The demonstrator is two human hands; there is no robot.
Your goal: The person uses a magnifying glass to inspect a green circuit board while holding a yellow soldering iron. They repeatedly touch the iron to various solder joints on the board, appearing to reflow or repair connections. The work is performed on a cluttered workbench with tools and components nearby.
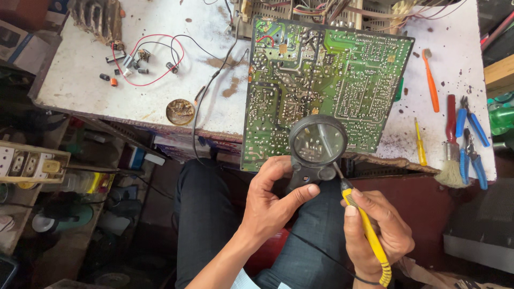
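Two hands work over a large green circuit board (326, 80) leaning on the white desk (134, 101). Left hand (273, 198) grasps a black round magnifying glass (317, 143) held against the board's lower edge. Right hand (377, 233) grips a yellow-handled soldering iron (367, 230), its tip beneath the lens.

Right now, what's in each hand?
Left hand: closed on a black magnifying glass.
Right hand: closed on a yellow soldering iron.

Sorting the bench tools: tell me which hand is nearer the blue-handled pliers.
Right. The right hand lies below-left of the blue-handled pliers; the left hand is farther left.
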